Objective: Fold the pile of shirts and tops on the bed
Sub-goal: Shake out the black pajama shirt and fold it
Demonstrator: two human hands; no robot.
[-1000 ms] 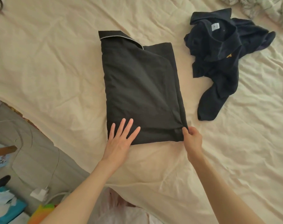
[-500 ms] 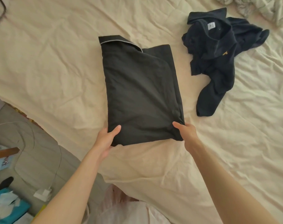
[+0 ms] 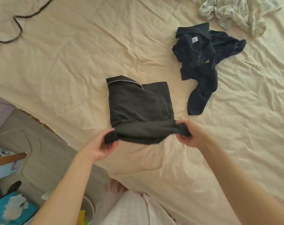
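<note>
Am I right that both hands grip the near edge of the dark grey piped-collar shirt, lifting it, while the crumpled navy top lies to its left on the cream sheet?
Not quite: the crumpled navy top lies to the right of the dark grey piped-collar shirt, as the head view shows. The rest holds: the left hand and right hand grip its near edge, lifting it off the cream sheet.

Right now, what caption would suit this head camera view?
Both hands, left and right, grip the black shirt's near edge, lifted off the bed; a navy top lies crumpled beyond.
</note>
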